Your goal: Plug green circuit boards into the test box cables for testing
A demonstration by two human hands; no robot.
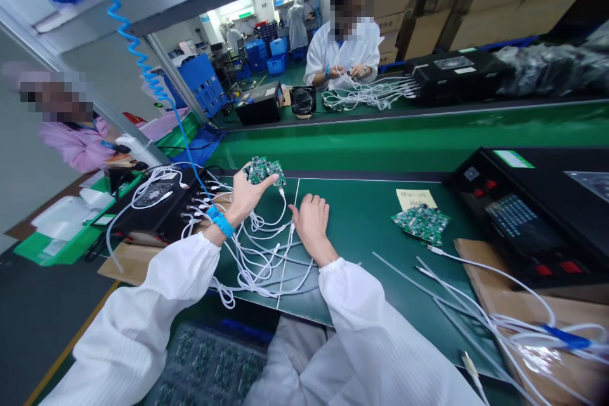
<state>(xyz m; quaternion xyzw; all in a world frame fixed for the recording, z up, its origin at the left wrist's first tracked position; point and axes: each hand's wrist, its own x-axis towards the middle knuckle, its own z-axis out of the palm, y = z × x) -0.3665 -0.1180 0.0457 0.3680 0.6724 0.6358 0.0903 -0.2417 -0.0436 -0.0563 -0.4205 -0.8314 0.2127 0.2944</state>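
Observation:
My left hand (248, 195), with a blue wrist strap (220, 221) at its wrist, grips a cluster of green circuit boards (264, 170) above the green table. A white cable plug (282, 194) meets the lower right corner of the boards. My right hand (311, 221) rests on the table just right of the tangled white cables (259, 260). Its thumb stands apart from the loosely bent fingers, and I see nothing held in it. One white cable end lies close beside that thumb.
Cables run from a black box (157, 206) on the left. More circuit boards (421, 223) lie by a yellow note (415, 198), near a black device (537, 216) with red buttons. A tray of boards (209, 361) sits below the table edge. Across the bench, a person handles cables.

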